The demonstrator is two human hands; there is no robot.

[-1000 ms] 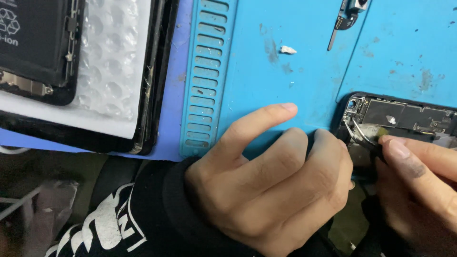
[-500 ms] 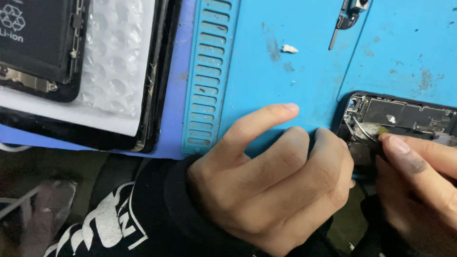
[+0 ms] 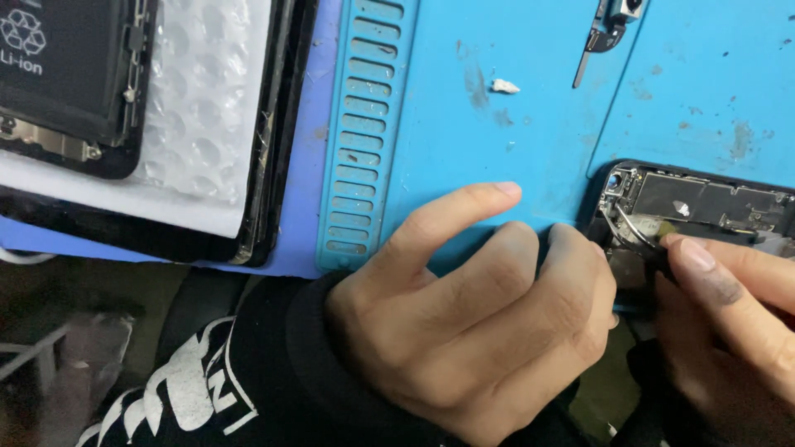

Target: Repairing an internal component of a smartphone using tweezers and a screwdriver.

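Observation:
An opened black phone [image 3: 704, 203] lies on the blue work mat [image 3: 497, 141] at the right, its metal shields and a thin cable bared. My left hand [image 3: 472, 323] rests on the mat with the index finger stretched out flat. Its other fingers are curled against the phone's left corner. My right hand [image 3: 737, 306] comes in from the lower right. Its fingertips are pinched on a small dark tool [image 3: 658, 258] at the phone's lower-left inside edge. The tool's tip is hidden by my fingers.
A second opened phone with a black battery [image 3: 66, 74] lies on bubble wrap [image 3: 199, 108] at the top left. The mat has a slotted parts strip [image 3: 364, 132]. A small camera part with a flex cable [image 3: 604, 33] and a white scrap [image 3: 503, 85] lie on the mat.
Both hands stay almost still at the phone's corner. The view has shifted very slightly.

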